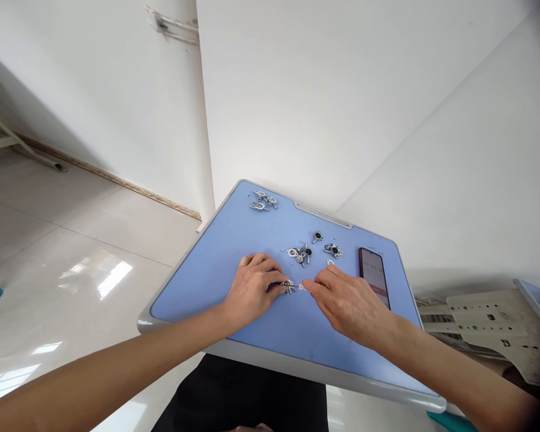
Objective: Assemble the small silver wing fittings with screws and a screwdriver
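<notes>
My left hand (257,283) is closed in a pinch on a small silver metal part (288,287) with several arms, low over the blue desk top. To its right my right hand (342,299) is closed round a small screwdriver (300,286), whose thin shaft points left onto that part. Most of the handle is hidden in the fingers. Just beyond the hands lie loose metal pieces (300,254), some with black round centres, and tiny screws or bits. A flat ring-shaped plate (330,262) lies near my right hand.
The blue desk (207,264) has a grey raised rim. Several similar metal parts (264,200) sit at its far left corner, another assembly (333,250) farther right. A phone (374,276) showing a timer lies beside my right hand. White walls stand behind; a folded chair-like frame (481,318) is at right.
</notes>
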`<state>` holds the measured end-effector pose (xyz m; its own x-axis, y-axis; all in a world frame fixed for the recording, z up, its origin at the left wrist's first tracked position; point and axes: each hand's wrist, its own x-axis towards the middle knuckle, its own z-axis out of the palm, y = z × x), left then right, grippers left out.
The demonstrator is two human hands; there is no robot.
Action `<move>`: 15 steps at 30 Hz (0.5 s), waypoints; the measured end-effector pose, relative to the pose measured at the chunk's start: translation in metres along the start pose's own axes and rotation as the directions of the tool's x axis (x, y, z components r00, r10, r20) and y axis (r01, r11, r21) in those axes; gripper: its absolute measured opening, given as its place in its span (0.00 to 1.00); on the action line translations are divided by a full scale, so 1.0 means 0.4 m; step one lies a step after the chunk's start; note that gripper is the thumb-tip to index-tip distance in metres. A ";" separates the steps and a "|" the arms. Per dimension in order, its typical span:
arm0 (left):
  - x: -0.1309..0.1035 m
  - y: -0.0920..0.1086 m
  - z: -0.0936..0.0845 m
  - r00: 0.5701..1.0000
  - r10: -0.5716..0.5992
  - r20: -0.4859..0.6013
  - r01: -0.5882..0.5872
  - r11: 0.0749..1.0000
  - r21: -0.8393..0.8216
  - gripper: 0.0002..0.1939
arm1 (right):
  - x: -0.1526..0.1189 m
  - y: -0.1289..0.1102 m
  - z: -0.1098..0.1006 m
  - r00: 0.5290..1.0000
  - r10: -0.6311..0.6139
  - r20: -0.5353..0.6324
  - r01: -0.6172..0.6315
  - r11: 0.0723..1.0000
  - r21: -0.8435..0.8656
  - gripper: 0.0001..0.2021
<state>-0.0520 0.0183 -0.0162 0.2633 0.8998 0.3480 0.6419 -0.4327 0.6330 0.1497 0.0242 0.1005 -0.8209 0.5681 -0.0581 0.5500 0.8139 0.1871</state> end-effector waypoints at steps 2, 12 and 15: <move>0.000 0.000 0.001 1.000 0.005 -0.004 -0.005 1.000 0.003 0.05 | 0.003 0.000 -0.002 1.000 -0.005 0.003 0.005 1.000 -0.012 0.09; -0.001 -0.001 0.000 1.000 0.016 -0.005 -0.016 1.000 0.014 0.05 | 0.014 -0.005 -0.011 0.992 -0.003 0.123 0.015 0.995 -0.100 0.09; -0.002 0.000 -0.001 1.000 0.018 -0.003 -0.018 1.000 0.008 0.05 | 0.026 -0.013 -0.022 0.984 -0.024 0.178 0.050 0.989 -0.142 0.10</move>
<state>-0.0525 0.0176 -0.0164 0.2728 0.8917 0.3613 0.6431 -0.4483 0.6208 0.1368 0.0247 0.1075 -0.7935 0.5609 -0.2360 0.4811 0.8157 0.3213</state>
